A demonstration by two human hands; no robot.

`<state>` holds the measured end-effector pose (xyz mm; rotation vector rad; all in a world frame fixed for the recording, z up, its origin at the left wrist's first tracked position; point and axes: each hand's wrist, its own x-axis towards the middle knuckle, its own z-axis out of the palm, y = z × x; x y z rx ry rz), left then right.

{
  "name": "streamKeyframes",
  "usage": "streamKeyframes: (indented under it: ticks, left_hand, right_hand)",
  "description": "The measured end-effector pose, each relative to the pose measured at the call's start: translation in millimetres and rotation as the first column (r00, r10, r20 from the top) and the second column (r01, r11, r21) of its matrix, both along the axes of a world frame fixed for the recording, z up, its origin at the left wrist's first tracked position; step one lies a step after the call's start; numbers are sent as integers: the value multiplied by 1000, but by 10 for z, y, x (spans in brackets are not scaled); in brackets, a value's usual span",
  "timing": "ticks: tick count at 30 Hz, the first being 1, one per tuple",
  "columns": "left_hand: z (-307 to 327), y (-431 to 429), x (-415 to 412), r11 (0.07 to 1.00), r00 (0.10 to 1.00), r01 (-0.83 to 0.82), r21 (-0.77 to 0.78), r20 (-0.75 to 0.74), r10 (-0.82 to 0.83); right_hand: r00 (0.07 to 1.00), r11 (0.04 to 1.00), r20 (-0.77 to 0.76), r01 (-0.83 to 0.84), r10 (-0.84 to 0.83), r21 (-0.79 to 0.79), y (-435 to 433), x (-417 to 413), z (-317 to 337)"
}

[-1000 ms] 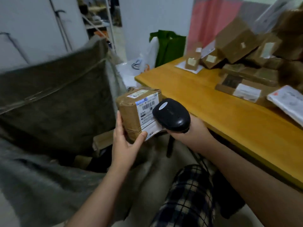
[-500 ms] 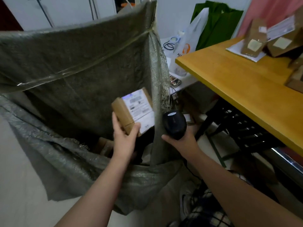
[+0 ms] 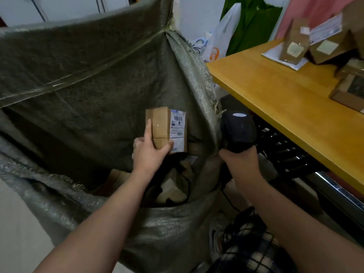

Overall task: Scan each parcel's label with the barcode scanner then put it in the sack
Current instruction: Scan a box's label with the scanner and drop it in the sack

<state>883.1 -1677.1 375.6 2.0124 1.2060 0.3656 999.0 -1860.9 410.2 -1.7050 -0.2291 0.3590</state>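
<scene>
A yellow wooden bench (image 3: 275, 99) fills the right side in dim indoor light. Past its far end, a green bag (image 3: 254, 26) and a white plastic bag (image 3: 226, 30) sit by a white wall (image 3: 197, 12). A pink surface (image 3: 307, 14) rises behind the bench, a black wire rack (image 3: 285, 152) sits beneath it, and pale floor (image 3: 17, 223) lies far to its left.

The left hand (image 3: 149, 152) and right hand (image 3: 239, 162) are bare, and the forearms too. Dark plaid cloth (image 3: 250, 251) with pale checks covers the person's lap.

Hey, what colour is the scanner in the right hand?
The scanner is black, with a pale oval mark on top; head view.
</scene>
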Motion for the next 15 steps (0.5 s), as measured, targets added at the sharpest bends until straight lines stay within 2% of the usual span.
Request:
streamKeyframes:
  ticks: [4, 7, 9, 12, 15]
  left_hand:
    - [-44, -58, 149, 981, 951, 170, 88, -274, -141]
    - [-40, -147, 250, 929, 879, 325, 180, -418, -227]
    - [-10, -181, 274, 914, 885, 330, 234, -413, -214]
    - [128, -277, 271, 906, 939, 280, 317, -286, -190]
    - [337, -382, 269, 863, 955, 288, 414, -197, -224]
  right_hand:
    - [994, 990, 57, -89, 96, -111, -196, 135, 209]
    - [990, 989, 60, -125, 130, -80, -175, 107, 285]
    - [993, 993, 54, -98, 102, -73, -155, 119, 303]
    - [996, 979, 47, -62, 73, -194, -181, 260, 339]
    - [976, 934, 112, -142, 188, -329, -186, 289, 427]
